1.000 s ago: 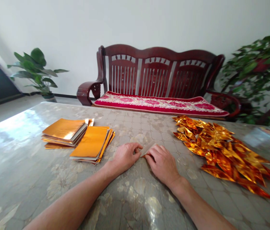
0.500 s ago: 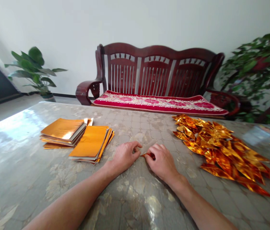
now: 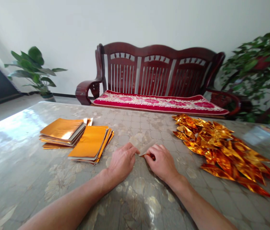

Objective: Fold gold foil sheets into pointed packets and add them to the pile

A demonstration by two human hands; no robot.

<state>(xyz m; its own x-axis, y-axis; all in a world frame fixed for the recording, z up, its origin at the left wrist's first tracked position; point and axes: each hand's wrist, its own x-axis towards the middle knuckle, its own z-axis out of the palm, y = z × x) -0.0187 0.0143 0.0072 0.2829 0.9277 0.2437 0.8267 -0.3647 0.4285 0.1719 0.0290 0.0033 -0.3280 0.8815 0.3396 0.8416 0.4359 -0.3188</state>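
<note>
Left hand (image 3: 121, 163) and right hand (image 3: 161, 163) meet over a small foil sheet (image 3: 146, 147) on the table (image 3: 29, 166), its pale underside up; the fingertips of both pinch its near edge, the rest projecting just beyond them. Likely faults: the slick foil slips between the fingertips and the crease runs crooked, or a tight pinch tears it

sheet stacks (image 3: 77, 139) left on table (image 3: 17, 172); folded pile (image 3: 223, 150) right; hands (image 3: 142, 161) between; bench (image 3: 156, 81) behind.
</note>
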